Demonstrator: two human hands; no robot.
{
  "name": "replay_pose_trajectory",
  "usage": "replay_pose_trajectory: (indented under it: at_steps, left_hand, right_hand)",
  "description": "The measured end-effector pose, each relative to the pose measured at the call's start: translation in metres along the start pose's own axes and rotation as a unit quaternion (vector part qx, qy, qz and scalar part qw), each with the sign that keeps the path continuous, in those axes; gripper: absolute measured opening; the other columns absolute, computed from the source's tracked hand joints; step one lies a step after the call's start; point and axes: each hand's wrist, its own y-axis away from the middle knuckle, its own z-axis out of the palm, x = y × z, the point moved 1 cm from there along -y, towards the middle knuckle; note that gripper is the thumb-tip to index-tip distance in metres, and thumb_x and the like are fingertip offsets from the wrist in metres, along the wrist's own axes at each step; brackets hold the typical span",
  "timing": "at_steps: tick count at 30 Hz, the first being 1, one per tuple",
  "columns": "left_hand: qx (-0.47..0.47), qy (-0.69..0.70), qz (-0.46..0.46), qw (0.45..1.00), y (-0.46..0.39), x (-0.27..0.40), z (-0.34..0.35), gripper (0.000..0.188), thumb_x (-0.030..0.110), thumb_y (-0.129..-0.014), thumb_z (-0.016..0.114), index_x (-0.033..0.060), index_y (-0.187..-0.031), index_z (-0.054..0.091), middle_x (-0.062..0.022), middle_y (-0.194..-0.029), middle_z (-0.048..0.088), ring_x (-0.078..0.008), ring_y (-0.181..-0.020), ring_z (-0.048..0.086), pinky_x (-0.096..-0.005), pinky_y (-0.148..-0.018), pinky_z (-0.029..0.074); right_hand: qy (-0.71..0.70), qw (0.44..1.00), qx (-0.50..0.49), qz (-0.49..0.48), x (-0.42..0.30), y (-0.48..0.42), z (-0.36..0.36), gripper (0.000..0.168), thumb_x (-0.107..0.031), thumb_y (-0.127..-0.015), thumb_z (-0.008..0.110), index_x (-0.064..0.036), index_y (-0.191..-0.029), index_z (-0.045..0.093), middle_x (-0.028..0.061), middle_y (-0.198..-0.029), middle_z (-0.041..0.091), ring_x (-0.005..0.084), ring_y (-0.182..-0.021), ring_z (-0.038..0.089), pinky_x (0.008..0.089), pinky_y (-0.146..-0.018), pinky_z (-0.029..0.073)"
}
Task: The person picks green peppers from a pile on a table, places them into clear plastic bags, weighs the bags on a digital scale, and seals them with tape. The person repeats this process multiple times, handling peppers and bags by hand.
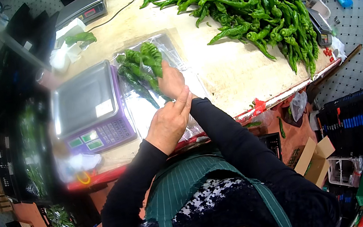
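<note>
Several long green peppers [140, 66] lie bunched over clear plastic bags [145, 119] on the table. My right hand [171, 81] is closed around the near ends of these peppers, its fingers partly hidden. Whether the peppers are inside the top bag or on it, I cannot tell. My left hand [170, 124] crosses below, over the plastic, its extended fingers against my right wrist. Its thumb side and any grip on the bag's edge are hidden. Just left of the bags stands a purple digital scale [89, 106] with a bare metal pan.
A large heap of green peppers [250, 6] covers the table's far right. Another scale [81, 10] stands at the far left, its cable crossing the tabletop. White crumpled plastic [64, 59] bears one loose pepper [81, 37]. Below right are an open cardboard box [315, 161] and black crates [352, 122].
</note>
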Motion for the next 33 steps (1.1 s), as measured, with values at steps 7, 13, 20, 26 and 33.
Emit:
replay_pose_trajectory:
  at_steps: [7,13,20,26,33]
  left_hand:
    - [0.026,0.009,0.001,1.000,-0.005,-0.004,-0.003,0.056,-0.004,-0.076,0.057,-0.0025,-0.132,0.054,-0.0123,-0.144,0.048,-0.0218,-0.074,0.058,-0.0336,-0.070,0.052]
    - [0.014,0.046,-0.005,0.999,-0.004,-0.001,-0.002,0.056,-0.004,-0.077,0.057,-0.0033,-0.133,0.053,-0.0129,-0.143,0.049,-0.0230,-0.075,0.058,-0.0339,-0.072,0.052]
    - [0.003,0.059,0.003,0.998,-0.008,-0.001,-0.006,0.056,-0.004,-0.076,0.056,-0.0036,-0.132,0.053,-0.0139,-0.140,0.052,-0.0244,-0.076,0.058,-0.0349,-0.074,0.052]
    - [-0.006,0.012,-0.014,1.000,-0.011,0.003,-0.005,0.057,-0.007,-0.075,0.055,-0.0032,-0.132,0.054,-0.0140,-0.139,0.052,-0.0257,-0.078,0.058,-0.0354,-0.073,0.052]
    - [-0.064,0.052,-0.022,0.996,-0.010,0.003,-0.001,0.061,-0.013,-0.072,0.053,-0.0037,-0.132,0.054,-0.0151,-0.138,0.053,-0.0279,-0.085,0.061,-0.0363,-0.077,0.051]
  right_hand:
    - [-0.061,0.988,0.045,-0.132,-0.014,0.001,-0.001,0.038,-0.011,-0.079,0.069,0.004,-0.110,0.053,0.0289,-0.098,0.063,0.0431,-0.096,0.062,0.0491,-0.082,0.049]
    - [-0.125,0.976,0.088,-0.158,0.025,0.035,-0.006,0.046,-0.006,-0.079,0.064,0.003,-0.123,0.057,0.0231,-0.097,0.062,0.0413,-0.094,0.058,0.0471,-0.084,0.047]
    - [-0.037,0.993,0.082,-0.083,0.010,0.045,-0.020,0.035,-0.003,-0.083,0.057,0.004,-0.117,0.052,0.0287,-0.095,0.061,0.0460,-0.091,0.059,0.0492,-0.078,0.049]
    - [0.130,0.989,0.058,-0.050,0.013,-0.001,-0.012,0.032,-0.001,-0.084,0.055,0.000,-0.116,0.055,0.0262,-0.103,0.062,0.0401,-0.090,0.063,0.0443,-0.078,0.053]
    - [0.246,0.964,0.040,-0.093,0.044,0.015,-0.006,0.053,-0.003,-0.082,0.057,-0.001,-0.134,0.046,0.0233,-0.110,0.060,0.0348,-0.099,0.059,0.0366,-0.083,0.051]
